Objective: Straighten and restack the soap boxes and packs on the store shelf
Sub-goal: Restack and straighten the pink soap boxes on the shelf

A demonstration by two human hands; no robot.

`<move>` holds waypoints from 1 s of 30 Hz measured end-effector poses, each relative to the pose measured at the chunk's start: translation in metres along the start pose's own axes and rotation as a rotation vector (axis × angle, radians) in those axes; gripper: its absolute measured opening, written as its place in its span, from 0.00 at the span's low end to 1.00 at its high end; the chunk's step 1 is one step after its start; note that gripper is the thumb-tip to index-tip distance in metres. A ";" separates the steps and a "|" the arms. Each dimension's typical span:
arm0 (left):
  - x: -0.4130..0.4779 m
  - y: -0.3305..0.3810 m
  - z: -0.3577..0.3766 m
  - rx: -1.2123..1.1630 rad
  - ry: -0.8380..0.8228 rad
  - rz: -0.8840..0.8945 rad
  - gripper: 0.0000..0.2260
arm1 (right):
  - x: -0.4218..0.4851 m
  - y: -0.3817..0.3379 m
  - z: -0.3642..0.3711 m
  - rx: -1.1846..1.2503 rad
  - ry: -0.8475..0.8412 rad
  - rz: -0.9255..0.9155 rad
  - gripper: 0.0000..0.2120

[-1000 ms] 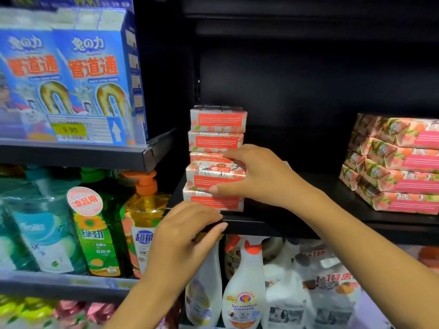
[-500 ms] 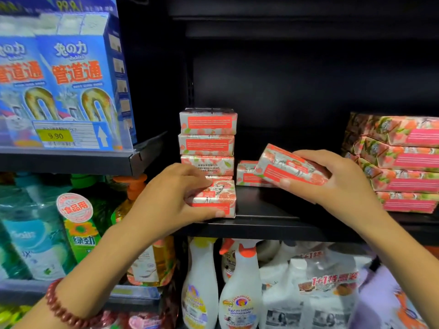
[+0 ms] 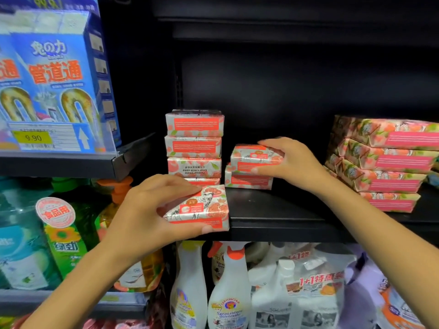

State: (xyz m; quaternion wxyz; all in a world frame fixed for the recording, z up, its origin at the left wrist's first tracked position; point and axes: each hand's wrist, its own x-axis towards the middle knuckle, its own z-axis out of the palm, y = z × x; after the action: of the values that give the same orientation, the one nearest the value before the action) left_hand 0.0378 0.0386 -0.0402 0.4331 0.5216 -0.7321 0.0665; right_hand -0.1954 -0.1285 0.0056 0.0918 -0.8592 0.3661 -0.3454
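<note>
Left hand [image 3: 152,214] grips soap box [image 3: 202,210] at near edge of shelf [image 3: 285,224], just in front of tall stack [image 3: 194,143]: fingers curled over top, thumb along near face. Right hand [image 3: 292,162] clasps second box [image 3: 256,157], atop lone box [image 3: 247,180] right of stack. Pink packs [image 3: 384,162] far right, stepped, uneven. Boxes likely stiff, dense, light enough one-handed. Glossy wrap may slip, so best pinched across top and near face, not corners.

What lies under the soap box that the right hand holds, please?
Another soap box lies under it on the shelf. The held box and right hand cover its top, so contact is unclear.
</note>
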 end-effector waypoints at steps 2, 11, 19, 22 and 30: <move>-0.002 0.002 -0.001 -0.014 0.022 0.025 0.27 | 0.011 0.005 0.007 0.023 -0.037 0.020 0.32; -0.005 0.006 -0.001 -0.023 0.058 0.051 0.26 | 0.019 0.010 0.018 0.047 -0.104 0.022 0.33; 0.010 0.015 0.010 -0.025 0.050 0.105 0.26 | -0.013 0.003 -0.001 -0.048 0.057 0.013 0.32; 0.021 0.023 0.021 -0.039 0.041 0.130 0.28 | -0.049 0.003 -0.013 0.032 0.155 0.004 0.28; 0.074 0.055 0.058 -0.123 0.092 0.109 0.28 | -0.107 0.003 -0.012 -0.058 -0.149 -0.013 0.27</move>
State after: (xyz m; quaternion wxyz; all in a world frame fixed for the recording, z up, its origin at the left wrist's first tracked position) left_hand -0.0459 -0.0206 -0.0044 0.4931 0.4499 -0.7414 0.0687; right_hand -0.2575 -0.0560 -0.0430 0.0915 -0.8872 0.3624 -0.2704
